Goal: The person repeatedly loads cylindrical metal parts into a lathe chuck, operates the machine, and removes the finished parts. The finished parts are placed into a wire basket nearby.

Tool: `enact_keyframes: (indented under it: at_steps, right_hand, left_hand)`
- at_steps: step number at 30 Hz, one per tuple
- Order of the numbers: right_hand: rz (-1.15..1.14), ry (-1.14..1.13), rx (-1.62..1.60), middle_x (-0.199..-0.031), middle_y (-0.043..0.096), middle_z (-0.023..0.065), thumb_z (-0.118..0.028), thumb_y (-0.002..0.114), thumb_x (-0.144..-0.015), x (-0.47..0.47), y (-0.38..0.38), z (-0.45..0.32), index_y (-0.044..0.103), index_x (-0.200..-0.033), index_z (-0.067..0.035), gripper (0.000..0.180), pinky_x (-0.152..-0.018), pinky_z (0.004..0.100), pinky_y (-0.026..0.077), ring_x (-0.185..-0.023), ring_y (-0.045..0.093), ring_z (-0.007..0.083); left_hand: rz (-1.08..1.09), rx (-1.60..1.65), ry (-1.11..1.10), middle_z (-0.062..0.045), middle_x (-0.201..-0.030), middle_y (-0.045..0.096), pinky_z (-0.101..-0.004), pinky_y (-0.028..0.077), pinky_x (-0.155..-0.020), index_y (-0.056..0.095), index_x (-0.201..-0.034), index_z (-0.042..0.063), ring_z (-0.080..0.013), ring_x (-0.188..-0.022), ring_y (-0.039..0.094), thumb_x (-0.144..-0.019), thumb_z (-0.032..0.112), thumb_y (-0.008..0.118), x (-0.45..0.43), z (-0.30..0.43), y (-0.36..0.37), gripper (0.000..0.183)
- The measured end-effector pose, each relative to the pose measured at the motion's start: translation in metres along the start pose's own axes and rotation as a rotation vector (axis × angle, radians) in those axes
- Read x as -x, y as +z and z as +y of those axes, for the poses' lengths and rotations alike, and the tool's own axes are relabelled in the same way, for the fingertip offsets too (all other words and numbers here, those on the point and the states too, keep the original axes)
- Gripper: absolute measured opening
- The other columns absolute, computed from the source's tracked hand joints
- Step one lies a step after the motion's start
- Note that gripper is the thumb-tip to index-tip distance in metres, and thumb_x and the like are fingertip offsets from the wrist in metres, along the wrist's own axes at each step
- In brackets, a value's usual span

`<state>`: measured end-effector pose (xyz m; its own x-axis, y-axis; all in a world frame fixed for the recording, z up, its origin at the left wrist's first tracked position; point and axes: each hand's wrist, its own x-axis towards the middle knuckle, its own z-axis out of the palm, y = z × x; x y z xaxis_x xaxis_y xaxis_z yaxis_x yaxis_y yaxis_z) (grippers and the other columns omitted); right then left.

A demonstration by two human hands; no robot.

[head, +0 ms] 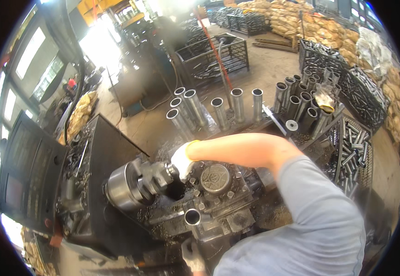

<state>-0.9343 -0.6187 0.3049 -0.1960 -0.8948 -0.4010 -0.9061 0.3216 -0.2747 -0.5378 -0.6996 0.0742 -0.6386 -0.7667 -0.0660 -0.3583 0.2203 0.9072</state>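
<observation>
My right hand (182, 161), in a white glove with a yellow cuff, reaches across the lathe's tool post (215, 178). It is at the outer end of the jaws of the lathe chuck (127, 186); its fingers are mostly hidden and overexposed, so any grip is unclear. Low in the view, my left hand (191, 255), in a dirty pale glove, is at the front of the lathe carriage (241, 220). What its fingers touch cannot be made out. Between the two hands, an open-ended metal tube (193, 218) stands on the carriage.
Several metal tubes (238, 105) stand upright behind the lathe, with more (305, 103) to the right. A work glove (324, 98) lies on that group, near a metal disc with a hole (291, 125). A mesh crate (370, 162) at right holds short tube pieces. The lathe headstock (117, 179) rises left.
</observation>
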Motion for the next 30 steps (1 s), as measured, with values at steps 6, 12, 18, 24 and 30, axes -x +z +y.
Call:
enact_keyframes:
  at_steps: [6,12,18,24,30]
  right_hand:
    - [-0.075,-0.216,-0.191,-0.091,0.078,0.0126,-0.020,0.086,-0.071,-0.084,0.049,0.028,0.079,-0.098,-0.004,0.032,-0.076,0.0432,0.057,-0.085,0.072,0.0237]
    - [0.191,-0.253,-0.152,-0.095,0.080,0.0145,-0.022,0.079,-0.073,-0.042,0.040,-0.006,0.082,-0.103,-0.010,0.033,-0.080,0.0466,0.058,-0.090,0.075,0.0331]
    - [1.062,0.059,-0.244,-0.113,0.076,0.0200,-0.024,0.072,-0.086,-0.018,-0.022,-0.046,0.075,-0.122,-0.008,0.039,-0.087,0.0454,0.061,-0.095,0.075,0.0378]
    - [0.483,0.354,0.071,-0.111,0.078,0.0232,-0.036,0.070,-0.089,-0.034,-0.041,-0.013,0.082,-0.107,-0.005,0.039,-0.096,0.0500,0.058,-0.107,0.074,0.0415]
    - [0.080,0.238,-0.074,-0.097,0.079,0.0225,-0.043,0.082,-0.080,-0.065,-0.008,0.035,0.078,-0.102,0.005,0.053,-0.082,0.0452,0.059,-0.091,0.076,0.0346]
  left_hand:
    - [-0.004,-0.158,0.204,-0.021,-0.126,0.070,-0.0390,0.051,-0.101,0.069,-0.126,-0.001,-0.0317,-0.112,0.065,-0.108,0.018,0.064,0.015,-0.011,-0.042,0.027]
    - [-0.022,-0.245,0.328,-0.019,-0.128,0.072,-0.0408,0.050,-0.104,0.069,-0.132,0.004,-0.0315,-0.111,0.066,-0.107,0.021,0.067,-0.007,-0.035,-0.048,0.031]
    - [0.053,-0.122,0.339,-0.018,-0.110,0.076,-0.0418,0.056,-0.096,0.070,-0.116,-0.004,-0.0315,-0.100,0.072,-0.097,0.009,0.068,-0.057,0.021,-0.041,0.023]
    - [0.149,-0.345,0.807,-0.024,-0.129,0.069,-0.0526,0.052,-0.106,0.062,-0.133,-0.003,-0.0441,-0.120,0.067,-0.094,0.015,0.075,-0.117,0.063,-0.066,0.045]
    - [0.311,-0.615,0.971,-0.028,-0.157,0.047,-0.0671,0.025,-0.129,0.040,-0.154,-0.003,-0.0471,-0.153,0.040,-0.078,0.014,0.082,-0.213,0.118,-0.065,0.088]
